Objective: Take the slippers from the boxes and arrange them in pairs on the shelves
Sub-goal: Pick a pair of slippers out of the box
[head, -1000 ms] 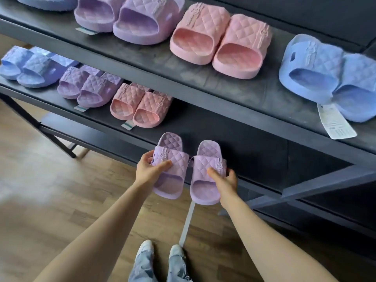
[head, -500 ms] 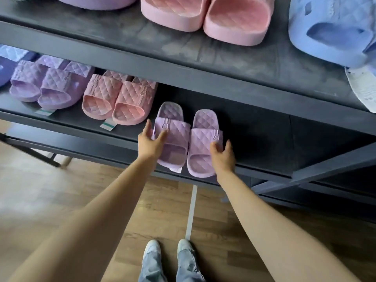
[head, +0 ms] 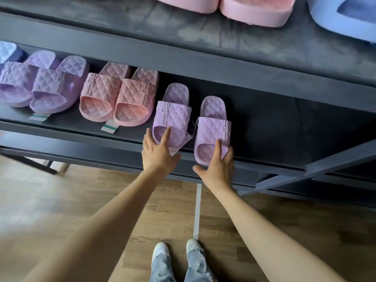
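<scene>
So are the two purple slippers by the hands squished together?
No, the left slipper and the right slipper sit apart, with a strip of dark shelf showing between them.

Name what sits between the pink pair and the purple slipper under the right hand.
In the head view, the other purple slipper, touched by the left hand, on the lower shelf.

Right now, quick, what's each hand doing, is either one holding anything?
Left hand: open, straight fingers touching the left purple slipper.
Right hand: open, straight fingers touching the right purple slipper.
</scene>
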